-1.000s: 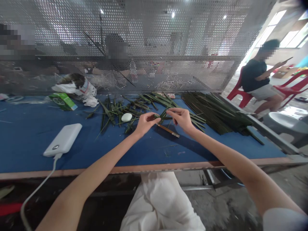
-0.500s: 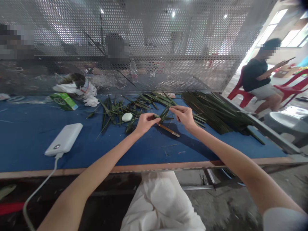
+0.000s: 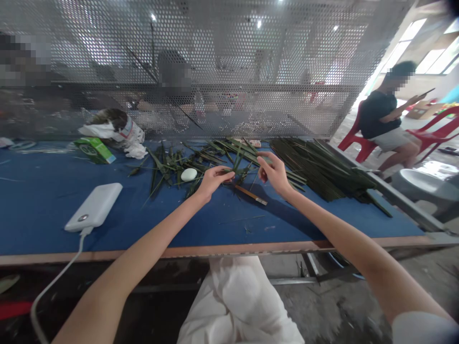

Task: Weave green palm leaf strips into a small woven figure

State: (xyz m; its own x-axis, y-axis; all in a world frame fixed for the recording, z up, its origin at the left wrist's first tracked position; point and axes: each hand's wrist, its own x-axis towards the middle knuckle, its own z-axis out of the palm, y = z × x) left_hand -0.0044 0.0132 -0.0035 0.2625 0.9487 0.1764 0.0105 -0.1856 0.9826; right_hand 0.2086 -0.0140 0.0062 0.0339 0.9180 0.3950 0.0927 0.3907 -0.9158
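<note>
My left hand (image 3: 215,180) is pinched shut on a green leaf strip (image 3: 237,158), which stands up from between thumb and fingers. A few inches to its right, my right hand (image 3: 274,173) hovers with fingers loosely curled and slightly apart; I see nothing held in it. Below the hands on the blue table lies a slim brown tool (image 3: 251,195) with a pale end. A whitish egg-shaped object (image 3: 189,175) rests left of my left hand, among cut leaf pieces (image 3: 165,165). Beyond my right hand is a pile of long dark green leaves (image 3: 315,167).
A white power bank (image 3: 95,205) with a cable lies on the table (image 3: 150,239) at left. Behind it are a green box (image 3: 93,150) and a crumpled white bag (image 3: 120,131). A perforated metal screen (image 3: 229,62) borders the back. A person (image 3: 383,114) sits at right.
My right hand has come off the leaf strip and its fingers have loosened. The strip now points more upright from my left hand, which keeps its grip.
</note>
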